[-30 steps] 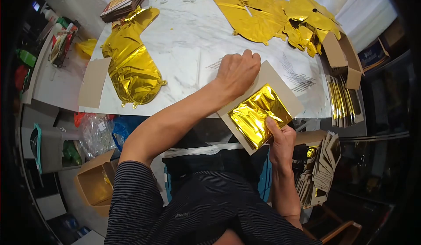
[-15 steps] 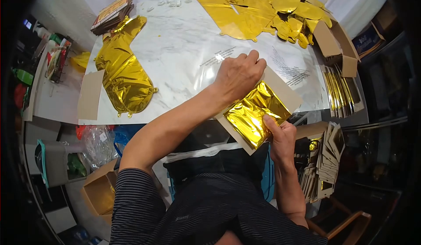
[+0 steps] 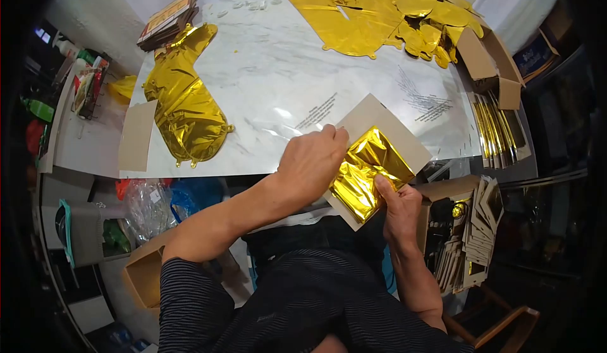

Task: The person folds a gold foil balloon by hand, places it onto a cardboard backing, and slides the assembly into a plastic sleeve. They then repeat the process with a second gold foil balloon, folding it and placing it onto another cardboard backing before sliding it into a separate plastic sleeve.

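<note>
Folded gold foil (image 3: 370, 173) lies on a grey-brown card (image 3: 395, 132), tilted over the table's front edge. My right hand (image 3: 401, 211) grips the card's lower right side, thumb on top of the foil and fingers underneath. At the foil's left edge is my left hand (image 3: 316, 163), its fingers curled and pinched together; what they hold, if anything, I cannot make out. Clear plastic with printed text (image 3: 319, 109) lies just beyond my left hand. More printed clear plastic (image 3: 430, 100) lies to the right of the card.
Flat gold foil balloons lie at the left (image 3: 186, 109) and back (image 3: 354, 21) of the marbled table (image 3: 253, 87). An open carton (image 3: 480, 59) stands back right, above foil packs (image 3: 499, 132). Stacked cards (image 3: 484, 226) fill a lower box. Packages (image 3: 167, 21) sit back left.
My left hand has moved left and toward me, off the card's upper part. The card's upper part is now uncovered. My right hand still holds card and foil, and the view has shifted slightly.
</note>
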Demonstrator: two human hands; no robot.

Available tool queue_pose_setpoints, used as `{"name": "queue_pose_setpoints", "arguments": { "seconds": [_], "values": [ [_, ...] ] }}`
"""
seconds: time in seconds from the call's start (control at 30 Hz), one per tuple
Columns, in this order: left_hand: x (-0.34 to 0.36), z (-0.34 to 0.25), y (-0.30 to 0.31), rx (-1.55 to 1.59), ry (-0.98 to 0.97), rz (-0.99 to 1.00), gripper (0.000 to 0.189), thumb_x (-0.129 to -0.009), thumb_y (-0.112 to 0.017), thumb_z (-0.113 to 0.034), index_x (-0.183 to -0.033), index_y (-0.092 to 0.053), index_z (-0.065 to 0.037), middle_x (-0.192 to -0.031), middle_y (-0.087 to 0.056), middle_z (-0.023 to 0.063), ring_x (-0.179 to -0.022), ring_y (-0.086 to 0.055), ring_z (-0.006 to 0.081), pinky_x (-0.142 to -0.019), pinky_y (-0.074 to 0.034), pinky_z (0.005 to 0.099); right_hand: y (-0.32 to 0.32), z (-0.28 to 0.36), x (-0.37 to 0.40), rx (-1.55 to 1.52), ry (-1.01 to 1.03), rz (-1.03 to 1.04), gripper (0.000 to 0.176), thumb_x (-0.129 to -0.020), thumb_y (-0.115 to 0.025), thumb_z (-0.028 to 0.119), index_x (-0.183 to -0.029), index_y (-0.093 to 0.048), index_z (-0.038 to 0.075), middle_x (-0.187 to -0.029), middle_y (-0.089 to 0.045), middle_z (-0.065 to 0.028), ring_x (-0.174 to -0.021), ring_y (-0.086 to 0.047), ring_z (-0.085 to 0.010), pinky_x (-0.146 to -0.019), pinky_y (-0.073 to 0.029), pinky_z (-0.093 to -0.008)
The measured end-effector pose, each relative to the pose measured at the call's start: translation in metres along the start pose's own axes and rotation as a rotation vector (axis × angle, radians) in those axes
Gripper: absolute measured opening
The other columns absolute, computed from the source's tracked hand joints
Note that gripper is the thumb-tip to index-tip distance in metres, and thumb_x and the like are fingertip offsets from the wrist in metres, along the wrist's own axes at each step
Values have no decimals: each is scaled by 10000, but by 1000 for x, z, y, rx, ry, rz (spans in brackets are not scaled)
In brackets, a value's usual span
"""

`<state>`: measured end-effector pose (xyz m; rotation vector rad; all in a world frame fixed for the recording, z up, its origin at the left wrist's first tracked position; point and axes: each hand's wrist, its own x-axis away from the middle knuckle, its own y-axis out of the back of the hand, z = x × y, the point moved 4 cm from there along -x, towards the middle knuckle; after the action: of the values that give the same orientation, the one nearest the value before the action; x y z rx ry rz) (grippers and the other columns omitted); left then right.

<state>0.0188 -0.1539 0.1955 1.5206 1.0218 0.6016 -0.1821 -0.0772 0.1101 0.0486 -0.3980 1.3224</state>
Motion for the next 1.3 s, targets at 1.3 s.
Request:
{"name": "queue_pose_setpoints", "arguments": {
  "seconds": [1.3],
  "values": [
    [14, -14, -7, -175, -135, -55, 298, -848, -737, -167, -1088, -630, -28, -966, -575, 80, -939, -636, 233, -644, -565, 352, -7, -6, 12, -49, -164, 139, 328, -1045, -725, 282, -1131, -736, -34, -1015, -774, -61, -802, -730, -91, -691, -620, -242]
  ]
}}
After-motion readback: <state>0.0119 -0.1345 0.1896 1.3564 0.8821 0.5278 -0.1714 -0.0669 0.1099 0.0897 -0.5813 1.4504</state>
